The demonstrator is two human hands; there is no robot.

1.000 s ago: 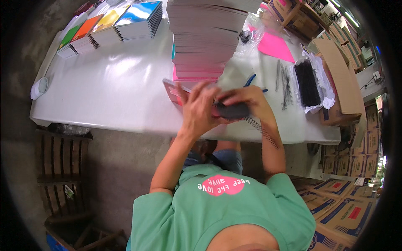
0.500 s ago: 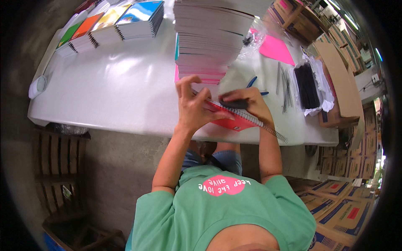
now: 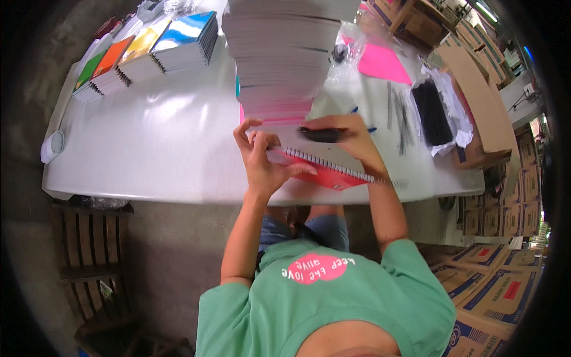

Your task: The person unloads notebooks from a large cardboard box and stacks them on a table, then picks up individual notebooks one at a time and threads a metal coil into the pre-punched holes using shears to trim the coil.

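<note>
Left hand (image 3: 260, 162) is clamping the left end of a red-covered spiral notebook (image 3: 336, 177) above the white counter's (image 3: 148, 152) near edge. The dark wire coil (image 3: 324, 162) along its long edge is slanting down rightward, tail crossing the right forearm (image 3: 386, 211). Right hand (image 3: 352, 132) is gripping a black oblong tool (image 3: 321, 135) just beyond the coil.

**Surrounding Area**

Desk (image 3: 148, 149): white top; white cylindrical object (image 3: 53, 146) at left edge. Floor (image 3: 163, 238), left: slatted wooden chair (image 3: 89, 273). Lower right: stacked brown cartons (image 3: 493, 291), blue bands. Upper right: lit tube lamp (image 3: 486, 10); white wall box (image 3: 529, 89).
</note>
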